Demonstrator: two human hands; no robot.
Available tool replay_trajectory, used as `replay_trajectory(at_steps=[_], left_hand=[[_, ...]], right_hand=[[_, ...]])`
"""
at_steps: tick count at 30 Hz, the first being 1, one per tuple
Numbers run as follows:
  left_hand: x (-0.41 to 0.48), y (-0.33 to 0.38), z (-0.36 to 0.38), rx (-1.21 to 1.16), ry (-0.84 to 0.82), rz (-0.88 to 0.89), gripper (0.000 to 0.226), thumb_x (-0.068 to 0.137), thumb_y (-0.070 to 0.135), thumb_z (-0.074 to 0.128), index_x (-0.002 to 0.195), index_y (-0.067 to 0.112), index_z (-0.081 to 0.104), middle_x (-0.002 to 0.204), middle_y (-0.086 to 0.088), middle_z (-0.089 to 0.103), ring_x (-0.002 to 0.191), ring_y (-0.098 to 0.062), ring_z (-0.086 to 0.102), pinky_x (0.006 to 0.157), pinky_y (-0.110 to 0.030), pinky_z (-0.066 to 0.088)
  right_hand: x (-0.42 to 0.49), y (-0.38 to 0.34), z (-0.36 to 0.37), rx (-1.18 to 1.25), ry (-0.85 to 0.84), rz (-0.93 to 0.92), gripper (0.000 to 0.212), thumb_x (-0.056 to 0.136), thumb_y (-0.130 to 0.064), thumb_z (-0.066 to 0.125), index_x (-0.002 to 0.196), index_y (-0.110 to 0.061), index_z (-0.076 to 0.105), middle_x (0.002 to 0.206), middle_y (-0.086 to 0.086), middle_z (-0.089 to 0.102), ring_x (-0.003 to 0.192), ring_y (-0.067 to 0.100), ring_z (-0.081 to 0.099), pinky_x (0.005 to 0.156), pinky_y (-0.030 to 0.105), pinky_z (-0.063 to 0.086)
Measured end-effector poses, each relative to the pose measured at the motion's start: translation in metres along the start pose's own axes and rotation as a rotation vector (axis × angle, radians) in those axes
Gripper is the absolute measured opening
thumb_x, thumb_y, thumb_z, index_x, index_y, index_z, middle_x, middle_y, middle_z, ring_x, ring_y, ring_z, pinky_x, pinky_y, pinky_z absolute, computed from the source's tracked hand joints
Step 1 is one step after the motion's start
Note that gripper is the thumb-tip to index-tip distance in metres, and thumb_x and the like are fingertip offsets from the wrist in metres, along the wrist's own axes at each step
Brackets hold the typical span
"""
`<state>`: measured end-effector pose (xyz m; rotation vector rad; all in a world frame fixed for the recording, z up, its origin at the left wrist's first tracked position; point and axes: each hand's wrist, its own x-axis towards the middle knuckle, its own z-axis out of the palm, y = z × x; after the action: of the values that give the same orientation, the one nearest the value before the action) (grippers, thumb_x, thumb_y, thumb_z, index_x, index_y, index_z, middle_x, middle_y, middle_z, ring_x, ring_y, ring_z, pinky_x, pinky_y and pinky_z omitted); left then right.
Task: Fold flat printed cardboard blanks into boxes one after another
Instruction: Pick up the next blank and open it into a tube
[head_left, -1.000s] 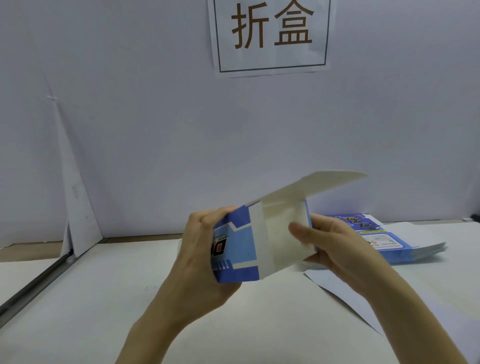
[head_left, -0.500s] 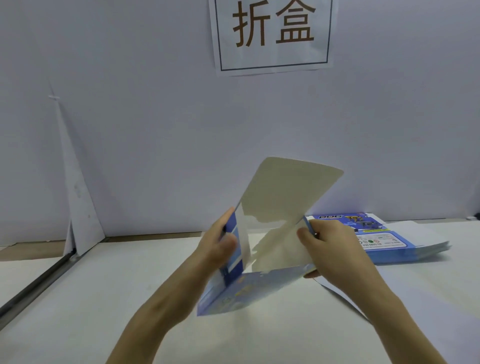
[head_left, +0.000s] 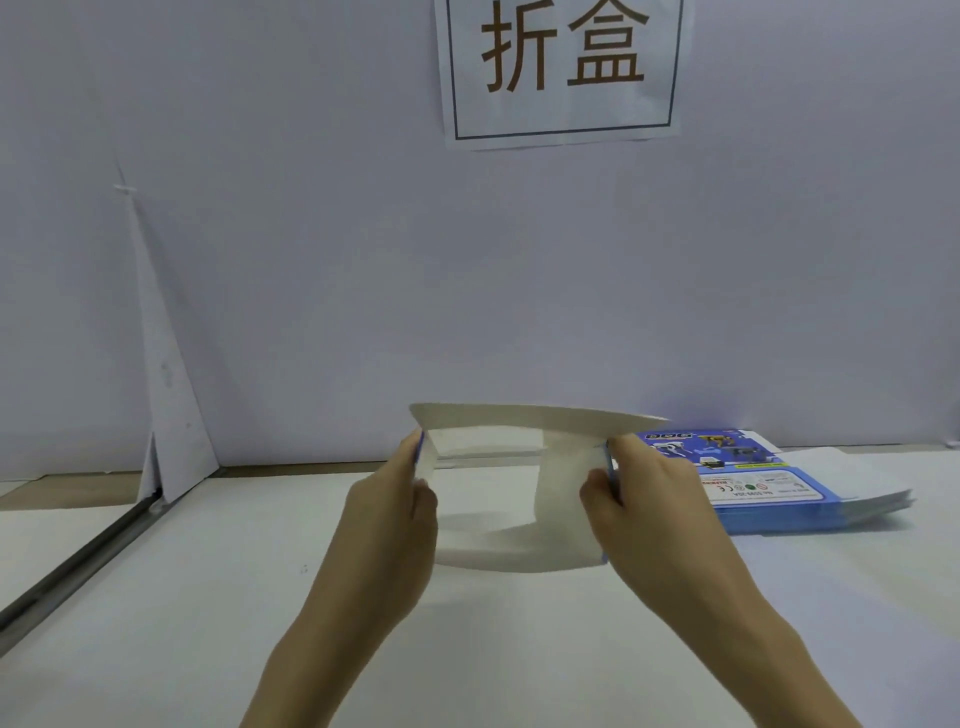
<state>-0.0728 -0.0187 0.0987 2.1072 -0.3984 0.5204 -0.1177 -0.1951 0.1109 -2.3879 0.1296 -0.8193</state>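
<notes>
I hold a half-folded cardboard box above the white table, its open white inside facing me and a long white flap sticking out flat along the top. My left hand pinches its left edge. My right hand grips its right edge, where a thin blue printed rim shows. The printed outside of the box is hidden from me. A stack of flat blue printed blanks lies on the table to the right, just behind my right hand.
A white partition wall stands close behind, with a paper sign bearing two large characters. A folded white sheet leans in the left corner. A dark metal rail runs diagonally along the table's left side.
The box has turned so its open inside faces me. The raised flap has come down to lie level along the top. My hands have moved apart to its left and right edges.
</notes>
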Motion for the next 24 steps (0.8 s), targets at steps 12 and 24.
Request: replay_trajectory(at_steps=[12,24], left_hand=[[0.002,-0.006,-0.009,-0.185,-0.114,0.509,0.133,0.053,0.069,0.077,0.15,0.039,-0.009,0.156,0.023,0.008,0.144,-0.004,0.02,0.111,-0.028,0.035],[0.0,-0.012,-0.001,0.197,-0.087,0.45,0.13,0.049,0.057,0.071,0.147,0.047,-0.014,0.139,0.013,0.014,0.132,-0.024,0.034,0.105,-0.061,0.034]], right_hand=[[0.01,0.01,-0.008,0.839,-0.201,0.484,0.015,0.092,-0.004,0.045,0.09,0.0,0.059,0.06,0.01,0.07,0.055,0.028,0.07,0.043,0.03,0.053],[0.017,0.031,-0.013,0.636,0.241,-0.113,0.031,0.087,-0.029,0.056,0.115,-0.043,0.06,0.097,-0.021,0.068,0.087,0.011,0.063,0.075,0.047,0.058]])
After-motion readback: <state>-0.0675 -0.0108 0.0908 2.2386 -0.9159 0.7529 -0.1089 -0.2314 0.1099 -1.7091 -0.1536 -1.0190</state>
